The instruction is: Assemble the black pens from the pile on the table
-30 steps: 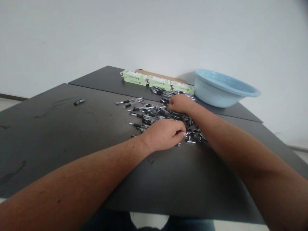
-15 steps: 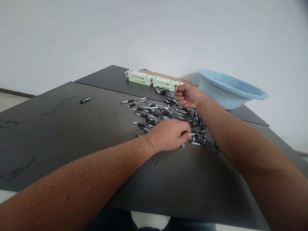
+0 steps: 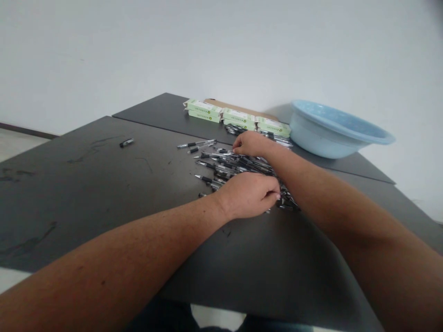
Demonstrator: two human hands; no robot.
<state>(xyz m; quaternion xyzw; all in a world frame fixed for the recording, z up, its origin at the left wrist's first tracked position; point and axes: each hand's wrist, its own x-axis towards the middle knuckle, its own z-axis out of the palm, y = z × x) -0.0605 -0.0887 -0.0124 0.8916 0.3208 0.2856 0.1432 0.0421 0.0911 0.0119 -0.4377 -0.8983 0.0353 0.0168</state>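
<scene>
Many black-and-clear gel pens (image 3: 226, 168) lie in a loose pile on the dark table, partly covered by my hands. My left hand (image 3: 251, 194) rests low at the pile's near side, its thumb and fingers pressed together; whatever they hold is hidden. Over the back of the pile is my right hand (image 3: 251, 144), with curled fingers pointing down. Its fingertips meet the pens, but I cannot see whether one is gripped. Behind that hand, a bunch of pens (image 3: 280, 139) lies lined up in front of green-and-white boxes (image 3: 238, 115).
A light-blue plastic basin (image 3: 321, 138) stands at the back right against the wall. Brown cardboard (image 3: 238, 107) lies behind the boxes. One short black pen cap (image 3: 126, 142) sits apart on the left of the dark table (image 3: 86, 184). A seam crosses the tabletop.
My right hand has moved left and down from beside the boxes onto the pen pile, uncovering the right-hand box and lined-up pens. My left hand stays nearly in place.
</scene>
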